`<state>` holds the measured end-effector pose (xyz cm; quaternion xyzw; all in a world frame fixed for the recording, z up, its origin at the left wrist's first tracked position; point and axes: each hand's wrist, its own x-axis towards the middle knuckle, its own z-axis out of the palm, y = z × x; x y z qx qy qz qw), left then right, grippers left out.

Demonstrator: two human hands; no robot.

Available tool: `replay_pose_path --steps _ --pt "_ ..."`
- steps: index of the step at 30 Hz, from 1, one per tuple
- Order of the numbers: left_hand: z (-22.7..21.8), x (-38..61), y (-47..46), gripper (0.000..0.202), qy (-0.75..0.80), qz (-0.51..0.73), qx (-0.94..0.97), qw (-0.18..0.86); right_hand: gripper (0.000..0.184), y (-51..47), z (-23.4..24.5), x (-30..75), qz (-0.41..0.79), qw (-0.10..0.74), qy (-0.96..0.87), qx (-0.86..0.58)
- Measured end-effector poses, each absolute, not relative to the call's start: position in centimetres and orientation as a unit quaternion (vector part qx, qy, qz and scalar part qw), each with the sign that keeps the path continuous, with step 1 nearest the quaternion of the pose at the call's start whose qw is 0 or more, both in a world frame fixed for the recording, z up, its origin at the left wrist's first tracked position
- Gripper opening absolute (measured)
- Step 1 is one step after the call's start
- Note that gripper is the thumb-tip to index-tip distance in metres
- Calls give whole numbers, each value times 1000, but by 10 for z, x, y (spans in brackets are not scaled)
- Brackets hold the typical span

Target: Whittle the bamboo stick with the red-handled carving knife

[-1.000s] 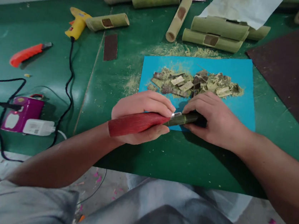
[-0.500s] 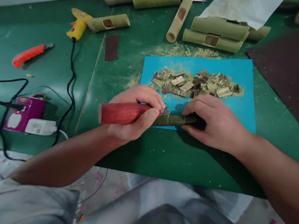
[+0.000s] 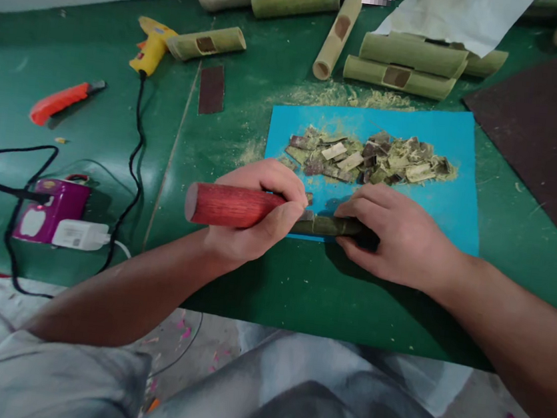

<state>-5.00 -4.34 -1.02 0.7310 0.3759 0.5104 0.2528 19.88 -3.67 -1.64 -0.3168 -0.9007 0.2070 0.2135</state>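
My left hand (image 3: 263, 210) is closed around a red wooden-handled chisel (image 3: 233, 206). The tool's short metal tip rests on or just above a thin dark-green bamboo piece (image 3: 325, 225). My right hand (image 3: 391, 232) grips the right end of this bamboo, thumb on the near side and fingers on the far side. Part of the bamboo is hidden by both hands. Under it lies a blue sheet (image 3: 280, 125), overhanging none of the table's front edge. Bamboo chips (image 3: 349, 160) and fine shavings are heaped on the sheet, just beyond my hands.
Cut bamboo tubes (image 3: 411, 53) with rectangular openings lie at the back of the green table (image 3: 230, 284). On the left are a yellow glue gun (image 3: 152, 47), an orange utility knife (image 3: 62, 102) and a purple power adapter (image 3: 52, 210) with cords. A dark brown sheet (image 3: 543, 132) lies right.
The chisel's handle has tilted slightly, its butt end shifting a little toward the far side. My right hand keeps its hold on the bamboo. The whole view has shifted slightly.
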Motion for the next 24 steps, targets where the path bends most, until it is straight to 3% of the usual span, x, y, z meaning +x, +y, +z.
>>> replay_pose_path --steps 3,8,12,19,24 --pt "-6 -44 -44 21 359 510 742 244 13 -41 -18 194 195 219 -899 -325" --pt "-9 -31 -40 20 365 499 757 213 7 -47 -23 187 186 229 -882 -368" --pt "-20 -21 -30 30 357 534 739 203 6 -47 -27 183 175 238 -876 -380" --pt "-30 1 -17 40 440 630 575 281 7 -47 -32 177 163 225 -871 -406" --pt "-35 0 -16 44 419 642 590 254 8 -47 -36 176 166 243 -867 -402"
